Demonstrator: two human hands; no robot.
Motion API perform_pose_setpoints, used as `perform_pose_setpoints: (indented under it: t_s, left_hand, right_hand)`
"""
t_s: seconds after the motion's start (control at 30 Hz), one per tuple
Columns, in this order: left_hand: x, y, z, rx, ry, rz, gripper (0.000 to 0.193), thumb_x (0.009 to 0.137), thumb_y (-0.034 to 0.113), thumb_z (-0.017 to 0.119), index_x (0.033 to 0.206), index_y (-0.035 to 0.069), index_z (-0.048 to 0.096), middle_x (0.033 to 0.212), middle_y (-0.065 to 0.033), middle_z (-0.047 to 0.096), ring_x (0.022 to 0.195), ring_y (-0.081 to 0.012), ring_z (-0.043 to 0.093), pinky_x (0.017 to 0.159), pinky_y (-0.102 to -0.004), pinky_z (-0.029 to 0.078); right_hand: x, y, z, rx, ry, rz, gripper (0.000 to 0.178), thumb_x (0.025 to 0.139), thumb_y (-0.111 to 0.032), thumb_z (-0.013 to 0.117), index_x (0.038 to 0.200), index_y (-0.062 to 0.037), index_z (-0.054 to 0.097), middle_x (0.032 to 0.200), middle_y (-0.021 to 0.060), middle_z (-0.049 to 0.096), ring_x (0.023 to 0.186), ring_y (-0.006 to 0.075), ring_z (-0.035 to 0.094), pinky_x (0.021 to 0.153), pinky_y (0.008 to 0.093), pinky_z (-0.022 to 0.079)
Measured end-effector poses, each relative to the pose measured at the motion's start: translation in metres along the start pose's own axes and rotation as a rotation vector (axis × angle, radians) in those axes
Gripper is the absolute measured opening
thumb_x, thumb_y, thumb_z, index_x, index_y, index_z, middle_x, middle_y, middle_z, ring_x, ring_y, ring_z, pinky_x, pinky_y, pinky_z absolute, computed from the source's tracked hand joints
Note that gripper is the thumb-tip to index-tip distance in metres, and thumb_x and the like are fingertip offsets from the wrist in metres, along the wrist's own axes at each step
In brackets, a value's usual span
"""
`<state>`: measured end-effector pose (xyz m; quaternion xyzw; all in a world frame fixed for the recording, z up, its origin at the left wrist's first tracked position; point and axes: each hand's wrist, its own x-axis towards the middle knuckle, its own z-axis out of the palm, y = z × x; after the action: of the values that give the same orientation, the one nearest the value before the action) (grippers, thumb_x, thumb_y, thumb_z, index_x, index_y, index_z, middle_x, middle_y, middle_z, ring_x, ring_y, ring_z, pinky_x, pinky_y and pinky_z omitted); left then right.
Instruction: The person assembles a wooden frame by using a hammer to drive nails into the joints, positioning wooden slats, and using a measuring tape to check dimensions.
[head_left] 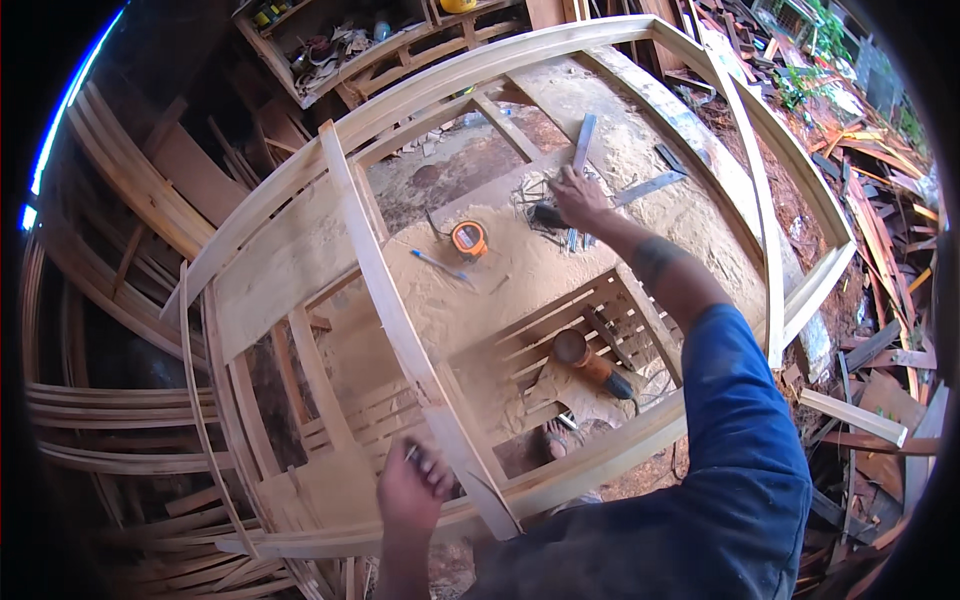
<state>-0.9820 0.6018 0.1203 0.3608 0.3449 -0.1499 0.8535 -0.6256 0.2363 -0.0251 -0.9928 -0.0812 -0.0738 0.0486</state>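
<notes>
Nearby — tape measure (orange), grinder

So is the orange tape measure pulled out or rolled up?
Rolled up. The orange tape measure lies on the sawdust-covered table with no blade sticking out.

the frame is lying flat over the bench, a big rectangle of pale planed wood with a bowed top rail, its corners joined. a loose rail is lying across it from the far side to the near side, tilted a little to the right, its near end sitting on the frame's near edge. the left hand is resting just beside that near end, pinching a small thin item too blurred to name. the right hand is reaching far across to a cluster of nails and a dark tool lying on the sawdust inside the frame.
</notes>
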Motion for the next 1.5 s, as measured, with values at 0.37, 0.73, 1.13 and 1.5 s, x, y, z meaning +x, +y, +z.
perform_pose_setpoints:
  t_s: [0.37,0.73,1.13,1.5]
  left_hand:
    - [-0.082,0.005,-0.161,-0.062,0.113,0.225,0.02,0.098,0.007,0.057,0.118,0.008,0.059,0.105,-0.0066,0.065,0.102,-0.022,0.064,0.09,-0.0384,0.054]
    - [-0.027,0.045,-0.157,0.159,-0.427,0.017,0.007,0.101,0.008,0.058,0.108,0.01,0.059,0.097,-0.0078,0.063,0.084,-0.0179,0.057,0.076,-0.0358,0.049]
    - [0.009,0.048,-0.142,1.08,-0.909,0.519,0.014,0.1,0.012,0.059,0.093,0.0,0.062,0.073,-0.0009,0.057,0.065,-0.0062,0.05,0.06,-0.0259,0.043]
    - [0.034,-0.018,-0.08,1.419,-1.385,0.692,0.018,0.092,0.012,0.069,0.101,-0.004,0.072,0.091,-0.0133,0.074,0.079,-0.0182,0.068,0.07,-0.032,0.052]
  right_hand:
    - [0.054,0.091,0.044,-0.218,0.311,-0.536,0.015,0.091,-0.026,0.06,0.101,-0.0196,0.069,0.114,0.0085,0.06,0.118,0.0293,0.053,0.111,0.0503,0.035]
    - [-0.197,-0.041,-0.211,0.074,0.073,0.161,0.027,0.095,-0.037,0.061,0.099,-0.0098,0.059,0.07,0.0153,0.064,0.065,0.0371,0.065,0.062,0.051,0.047]
    - [-0.659,-0.358,-0.134,0.796,0.143,1.299,0.023,0.09,-0.023,0.061,0.099,-0.0013,0.061,0.069,0.0081,0.058,0.061,0.0178,0.059,0.058,0.0377,0.049]
    - [-0.592,-0.464,-0.109,0.754,0.014,1.116,0.029,0.092,-0.027,0.06,0.095,0.0016,0.055,0.079,0.022,0.057,0.076,0.0335,0.058,0.071,0.0447,0.046]
